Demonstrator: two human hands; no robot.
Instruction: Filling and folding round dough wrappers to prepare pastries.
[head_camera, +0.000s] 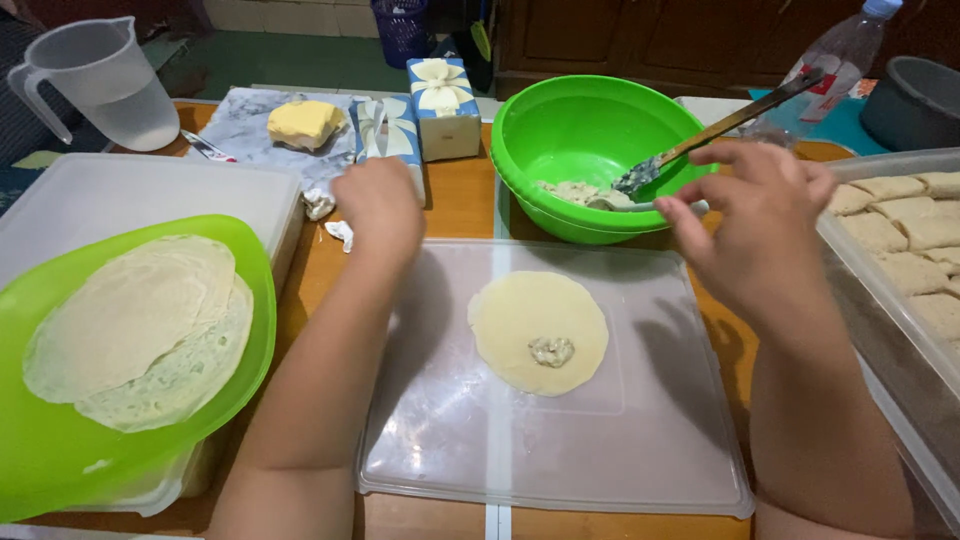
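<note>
Wooden table (460, 205), home kitchen setting; dark cabinet and tiled floor behind.

Work surface: clear plastic lid (640, 440) laid flat at the table's centre. On it, one round thin wrapper (520, 315), pale yellow, with a small dab of filling (551, 351) near its lower edge.

Green bowl (560, 135) just behind the lid, holding a remnant of the same filling and a spoon (640, 178) with a long handle leaning over the rim.

Right hand (760, 225): raised over the bowl's right edge, fingers curled loosely at a second pale handle; whether it is actually gripped cannot be told.

Left hand (380, 205): resting beyond the lid's far left corner, back to the camera, fingers curled under and hidden; grip cannot be told.

Step in hand, by judgement: portioning filling onto the wrapper; folding would need both hands back at the wrapper.

Also present: green plate (30, 440) of stacked wrappers at left, butter block (303, 122), clear jug (100, 85), tray (870, 300) of folded pieces at right.
</note>
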